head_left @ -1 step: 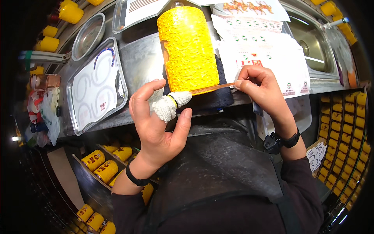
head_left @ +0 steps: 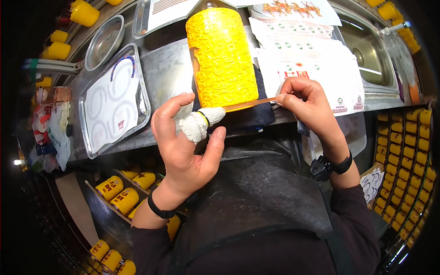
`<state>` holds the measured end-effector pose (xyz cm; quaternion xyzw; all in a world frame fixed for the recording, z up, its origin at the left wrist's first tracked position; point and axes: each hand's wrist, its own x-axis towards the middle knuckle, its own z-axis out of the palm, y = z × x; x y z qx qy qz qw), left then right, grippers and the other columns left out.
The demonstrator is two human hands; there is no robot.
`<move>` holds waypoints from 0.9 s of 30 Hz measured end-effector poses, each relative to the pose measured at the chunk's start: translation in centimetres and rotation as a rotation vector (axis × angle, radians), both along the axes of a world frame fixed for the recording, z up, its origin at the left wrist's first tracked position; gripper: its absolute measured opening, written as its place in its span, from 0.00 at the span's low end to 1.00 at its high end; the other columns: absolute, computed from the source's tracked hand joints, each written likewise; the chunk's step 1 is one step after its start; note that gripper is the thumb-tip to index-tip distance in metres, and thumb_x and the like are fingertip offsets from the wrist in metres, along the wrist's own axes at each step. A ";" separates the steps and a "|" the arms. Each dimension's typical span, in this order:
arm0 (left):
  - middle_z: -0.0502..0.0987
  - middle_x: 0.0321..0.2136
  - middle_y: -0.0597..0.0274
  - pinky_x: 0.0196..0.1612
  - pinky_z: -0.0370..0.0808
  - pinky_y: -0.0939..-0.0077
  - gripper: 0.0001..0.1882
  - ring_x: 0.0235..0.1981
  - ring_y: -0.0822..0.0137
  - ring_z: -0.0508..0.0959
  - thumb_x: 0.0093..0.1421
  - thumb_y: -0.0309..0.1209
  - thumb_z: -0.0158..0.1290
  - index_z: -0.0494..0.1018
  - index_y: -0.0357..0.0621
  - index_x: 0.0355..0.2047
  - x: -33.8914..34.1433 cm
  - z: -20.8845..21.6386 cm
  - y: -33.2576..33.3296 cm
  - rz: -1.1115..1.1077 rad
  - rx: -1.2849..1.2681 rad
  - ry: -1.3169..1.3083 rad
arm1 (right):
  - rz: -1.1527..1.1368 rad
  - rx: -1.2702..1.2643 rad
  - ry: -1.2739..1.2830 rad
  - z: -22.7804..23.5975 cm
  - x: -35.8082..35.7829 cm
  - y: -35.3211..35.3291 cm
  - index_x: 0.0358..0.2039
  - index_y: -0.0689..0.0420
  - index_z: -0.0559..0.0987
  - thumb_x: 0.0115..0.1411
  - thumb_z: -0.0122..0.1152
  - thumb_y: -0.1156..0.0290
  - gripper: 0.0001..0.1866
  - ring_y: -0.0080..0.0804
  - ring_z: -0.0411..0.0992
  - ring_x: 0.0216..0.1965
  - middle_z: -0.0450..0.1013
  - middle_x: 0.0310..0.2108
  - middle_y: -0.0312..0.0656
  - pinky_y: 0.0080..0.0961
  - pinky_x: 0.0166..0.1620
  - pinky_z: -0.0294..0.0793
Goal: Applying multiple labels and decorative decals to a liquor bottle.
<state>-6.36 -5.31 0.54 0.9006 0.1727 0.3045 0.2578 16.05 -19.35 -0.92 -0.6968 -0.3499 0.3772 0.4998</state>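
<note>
A yellow bottle (head_left: 222, 57) with a raised floral pattern lies on its side on a dark blue towel (head_left: 259, 119), its base toward me. Along the base edge runs a thin brown strip (head_left: 262, 101). My right hand (head_left: 305, 103) pinches the strip's right end between thumb and finger, off the bottle's side. At the strip's left end, the white cloth wrap (head_left: 196, 126) on a finger of my left hand (head_left: 181, 151) touches the base edge. The other fingers of that hand are spread, and it grips nothing.
To the left are a metal tray (head_left: 144, 105) with a printed sheet and a round metal bowl (head_left: 120, 39). Printed papers (head_left: 316, 68) cover the worktop on the right, beside a sink (head_left: 389, 68). Racks of yellow bottles (head_left: 403, 169) stand below the worktop.
</note>
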 end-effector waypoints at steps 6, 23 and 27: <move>0.69 0.50 0.49 0.55 0.65 0.59 0.16 0.51 0.50 0.71 0.47 0.25 0.63 0.77 0.39 0.39 0.8 1.3 0.1 -0.038 0.198 0.033 | 0.020 -0.019 -0.067 -0.2 -0.1 0.2 0.22 0.62 0.75 0.53 0.58 0.75 0.06 0.15 0.68 0.25 0.72 0.20 0.32 0.17 0.31 0.68; 0.75 0.40 0.55 0.48 0.74 0.60 0.20 0.46 0.49 0.76 0.38 0.17 0.67 0.73 0.38 0.33 3.9 -1.4 1.4 -0.096 0.127 -0.305 | 0.024 0.005 0.050 0.5 -0.8 0.7 0.24 0.62 0.77 0.55 0.62 0.72 0.07 0.14 0.66 0.26 0.72 0.22 0.31 0.17 0.32 0.67; 0.75 0.43 0.56 0.52 0.73 0.60 0.23 0.48 0.52 0.76 0.42 0.17 0.68 0.74 0.38 0.40 3.1 -3.7 -0.1 0.042 -0.333 -0.452 | 0.038 -0.018 0.130 2.5 -0.8 0.5 0.25 0.61 0.77 0.55 0.61 0.72 0.06 0.12 0.66 0.27 0.72 0.23 0.29 0.15 0.32 0.66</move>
